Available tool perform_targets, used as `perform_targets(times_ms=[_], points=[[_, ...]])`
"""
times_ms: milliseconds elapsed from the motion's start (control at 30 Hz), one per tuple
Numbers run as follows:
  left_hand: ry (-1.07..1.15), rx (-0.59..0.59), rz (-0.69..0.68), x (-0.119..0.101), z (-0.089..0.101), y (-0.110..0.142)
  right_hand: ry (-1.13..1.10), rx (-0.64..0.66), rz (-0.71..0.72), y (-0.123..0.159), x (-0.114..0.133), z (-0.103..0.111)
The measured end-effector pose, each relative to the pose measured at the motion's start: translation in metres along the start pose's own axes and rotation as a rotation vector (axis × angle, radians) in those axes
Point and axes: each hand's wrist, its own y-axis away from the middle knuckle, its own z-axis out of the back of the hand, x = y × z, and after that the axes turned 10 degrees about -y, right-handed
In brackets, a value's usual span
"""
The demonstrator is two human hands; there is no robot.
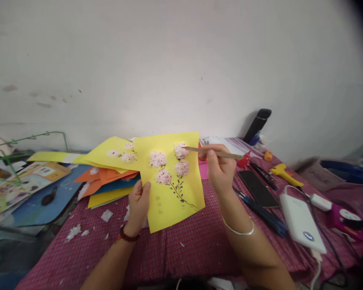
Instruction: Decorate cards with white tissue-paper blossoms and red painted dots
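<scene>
Left hand [139, 205] pinches one yellow sheet [171, 193] bearing four flowers [157, 159]; right hand [220, 169], left of one phone [258, 188], holds one stick [194, 149].

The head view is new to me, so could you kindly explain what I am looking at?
Certainly. There is no machine: a camera on a person's head looks forward and down at their bare hands. The left hand holds a yellow sheet showing pale flowers with red specks. The right hand holds a thin stick, its tip at the upper right flower; contact is hard to judge. On the checked tablecloth, coloured papers lie to the left, and a phone and white power bank to the right.
</scene>
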Motion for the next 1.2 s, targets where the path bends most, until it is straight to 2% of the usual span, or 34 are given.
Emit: perform_targets(times_ms=[67, 167, 267, 367, 733, 1067, 1200], points=[[-0.026, 0.003, -0.017, 0.002, 0.001, 0.000, -0.062, 0.020, 0.017, 0.003, 0.008, -0.002], [-0.082, -0.014, -0.050, 0.005, 0.001, 0.002, -0.123, 0.157, 0.031, 0.010, 0.015, -0.005], [-0.124, -0.014, -0.075, 0.005, 0.001, 0.004, -0.111, 0.310, 0.060, 0.013, 0.019, -0.008], [-0.156, -0.002, -0.102, 0.005, 0.001, 0.005, -0.067, 0.383, 0.113, 0.013, 0.022, -0.011], [-0.168, 0.006, -0.122, 0.008, 0.002, 0.004, -0.051, 0.407, 0.112, 0.018, 0.017, -0.017], [-0.198, 0.005, -0.149, 0.002, 0.000, 0.006, 0.003, 0.408, 0.157, 0.021, 0.005, -0.024], [-0.188, 0.022, -0.133, 0.006, 0.001, 0.006, -0.024, 0.372, 0.110, 0.023, 0.003, -0.027]])
